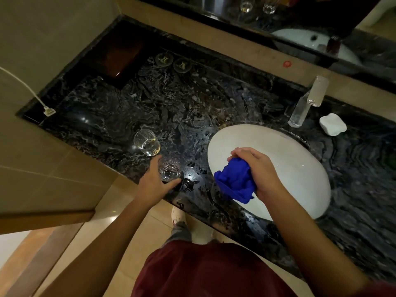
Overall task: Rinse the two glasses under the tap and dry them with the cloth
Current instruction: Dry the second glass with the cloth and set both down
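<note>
Broadly, bench: the dark veined polished stone bench (pixel 192 108) is carrying everything, and water drops are lying on it near the front edge.
Basin: the white oval ceramic basin (pixel 300 168) is sitting sunk into the bench to the right.
Tap: the tall square chrome tap (pixel 308 101) is standing behind the basin, a white soap dish (pixel 333 124) lying just beside it.
Hands: the right hand (pixel 257 172) is gripping the bunched bright blue cloth (pixel 234 182) over the basin's near-left rim; the left hand (pixel 155 181) is curling thumb and fingers around the nearer clear glass tumbler (pixel 170 171), which is standing upright on the bench.
Second glass: the farther clear glass tumbler (pixel 146 142) is standing upright just behind, untouched.
</note>
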`<state>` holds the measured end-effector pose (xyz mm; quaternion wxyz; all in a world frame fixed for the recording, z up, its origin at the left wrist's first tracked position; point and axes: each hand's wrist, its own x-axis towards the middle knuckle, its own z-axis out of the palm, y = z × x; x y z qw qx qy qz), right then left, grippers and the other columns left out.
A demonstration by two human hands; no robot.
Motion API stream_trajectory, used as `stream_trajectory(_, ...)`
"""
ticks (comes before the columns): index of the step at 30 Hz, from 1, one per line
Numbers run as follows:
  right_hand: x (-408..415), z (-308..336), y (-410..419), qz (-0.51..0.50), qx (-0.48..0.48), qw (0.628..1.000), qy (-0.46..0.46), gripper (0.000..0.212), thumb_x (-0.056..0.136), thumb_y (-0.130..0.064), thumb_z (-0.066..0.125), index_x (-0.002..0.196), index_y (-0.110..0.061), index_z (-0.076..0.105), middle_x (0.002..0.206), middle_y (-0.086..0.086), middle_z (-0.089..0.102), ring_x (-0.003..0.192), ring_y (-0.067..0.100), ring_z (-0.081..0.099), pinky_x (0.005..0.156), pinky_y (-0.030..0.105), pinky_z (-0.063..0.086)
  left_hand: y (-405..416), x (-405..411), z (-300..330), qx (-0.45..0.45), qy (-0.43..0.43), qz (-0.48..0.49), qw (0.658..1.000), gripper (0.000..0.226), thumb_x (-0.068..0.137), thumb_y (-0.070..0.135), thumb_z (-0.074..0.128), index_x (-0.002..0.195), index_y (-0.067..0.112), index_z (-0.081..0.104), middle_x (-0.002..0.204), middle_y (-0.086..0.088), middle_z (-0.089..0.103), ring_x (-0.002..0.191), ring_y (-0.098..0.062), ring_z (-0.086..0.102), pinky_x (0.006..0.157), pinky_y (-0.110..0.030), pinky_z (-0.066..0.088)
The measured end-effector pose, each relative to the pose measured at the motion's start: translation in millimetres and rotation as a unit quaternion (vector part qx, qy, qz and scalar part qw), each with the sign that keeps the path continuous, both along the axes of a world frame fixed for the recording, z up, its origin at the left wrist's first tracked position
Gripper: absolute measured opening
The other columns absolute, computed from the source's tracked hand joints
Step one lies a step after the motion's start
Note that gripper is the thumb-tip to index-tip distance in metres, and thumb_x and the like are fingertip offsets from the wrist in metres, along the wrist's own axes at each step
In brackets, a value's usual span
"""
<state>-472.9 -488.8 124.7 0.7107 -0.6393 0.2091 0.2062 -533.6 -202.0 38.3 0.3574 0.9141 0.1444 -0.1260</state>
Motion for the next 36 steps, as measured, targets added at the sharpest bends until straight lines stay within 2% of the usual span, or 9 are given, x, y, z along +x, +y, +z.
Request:
stream_trajectory(5, 9, 20, 5, -0.011, 0.021, 0.999, -0.026, 0.025, 0.101, -0.033, 0.067, 0.089, -0.013, 0.077, 0.098, 0.01, 0.079, 0.083, 0.018, 0.07, 0.076, 0.03, 0.061, -21, 7, 52, 0.061, -0.088, -0.067, 0.992, 0.09, 0.088, 0.06, 0.072, 0.156, 0.01, 0.038, 0.158, -0.01, 0.043, 0.148, -0.028, 0.038, 0.121, -0.047, 0.034)
stream_trajectory(9, 14, 41, 15, -0.02, 0.026, 0.995, -0.092, 0.025, 0.098, -0.036, 0.069, 0.083, -0.018, 0.077, 0.092, 0.007, 0.079, 0.08, 0.015, 0.071, 0.073, 0.027, 0.059, -60, 11, 116, -0.195, -0.01, -0.035, 0.98, 0.075, 0.081, 0.08, 0.046, 0.132, 0.028, 0.064, 0.131, 0.015, 0.067, 0.12, -0.003, 0.063, 0.098, -0.024, 0.05)
stream_trajectory(12, 12, 52, 24, -0.01, -0.011, 0.984, -0.179, 0.021, 0.091, -0.041, 0.071, 0.089, -0.02, 0.075, 0.096, 0.004, 0.079, 0.086, 0.012, 0.071, 0.074, 0.023, 0.057, -85, 18, 143, -0.312, -0.002, -0.015, 0.95, 0.063, 0.088, 0.072, 0.058, 0.111, 0.016, 0.075, 0.104, 0.002, 0.078, 0.093, -0.009, 0.072, 0.081, -0.025, 0.058)
stream_trajectory(15, 7, 56, 27, -0.004, 0.005, 0.974, -0.225, 0.011, 0.089, -0.041, 0.072, 0.092, -0.03, 0.075, 0.102, 0.0, 0.078, 0.093, 0.011, 0.072, 0.078, 0.021, 0.056, -96, 21, 153, -0.343, -0.073, 0.035, 0.936, 0.02, 0.101, 0.032, 0.063, 0.108, 0.016, 0.074, 0.093, 0.001, 0.076, 0.08, -0.008, 0.065, 0.074, -0.029, 0.055)
stream_trajectory(21, 5, 53, 22, 0.071, 0.036, 0.985, -0.155, 0.035, 0.08, -0.03, 0.079, 0.115, -0.029, 0.072, 0.12, 0.002, 0.075, 0.11, 0.017, 0.072, 0.092, 0.032, 0.059, -78, 35, 162, -0.323, -0.177, 0.033, 0.929, 0.026, 0.101, 0.032, 0.059, 0.114, 0.015, 0.073, 0.108, -0.008, 0.074, 0.101, -0.018, 0.069, 0.092, -0.044, 0.054)
stream_trajectory(23, 3, 51, 21, 0.093, 0.022, 0.984, -0.147, 0.034, 0.08, -0.028, 0.077, 0.113, -0.028, 0.071, 0.115, 0.005, 0.076, 0.097, 0.011, 0.074, 0.08, 0.024, 0.058, -72, 46, 170, -0.296, -0.22, 0.003, 0.929, 0.024, 0.102, 0.029, 0.057, 0.118, 0.017, 0.071, 0.118, -0.007, 0.07, 0.111, -0.018, 0.067, 0.101, -0.041, 0.052)
stream_trajectory(27, 7, 52, 26, 0.038, -0.077, 0.983, -0.161, 0.016, 0.084, -0.021, 0.07, 0.1, -0.022, 0.07, 0.069, -0.005, 0.068, 0.056, 0.009, 0.059, 0.053, 0.027, 0.045, -53, 72, 194, -0.316, -0.222, -0.065, 0.92, 0.029, 0.106, 0.029, 0.056, 0.107, 0.004, 0.071, 0.099, -0.019, 0.07, 0.09, -0.022, 0.068, 0.084, -0.046, 0.054)
stream_trajectory(32, 23, 66, 51, 0.023, -0.077, 0.974, -0.21, 0.034, 0.094, -0.055, 0.057, 0.114, -0.034, 0.075, 0.116, -0.009, 0.076, 0.109, 0.012, 0.071, 0.093, 0.038, 0.055, -39, 114, 233, -0.361, -0.224, -0.147, 0.893, 0.03, 0.105, 0.028, 0.058, 0.097, 0.002, 0.07, 0.082, -0.006, 0.064, 0.078, -0.013, 0.058, 0.071, -0.035, 0.047)
stream_trajectory(36, 36, 70, 74, 0.004, -0.04, 0.971, -0.236, 0.033, 0.107, -0.04, 0.054, 0.137, -0.028, 0.063, 0.134, -0.005, 0.07, 0.126, 0.019, 0.065, 0.109, 0.048, 0.052, -35, 138, 260, -0.434, -0.185, -0.186, 0.862, 0.02, 0.105, 0.026, 0.059, 0.096, 0.018, 0.074, 0.084, 0.007, 0.07, 0.081, -0.008, 0.064, 0.075, -0.026, 0.052)
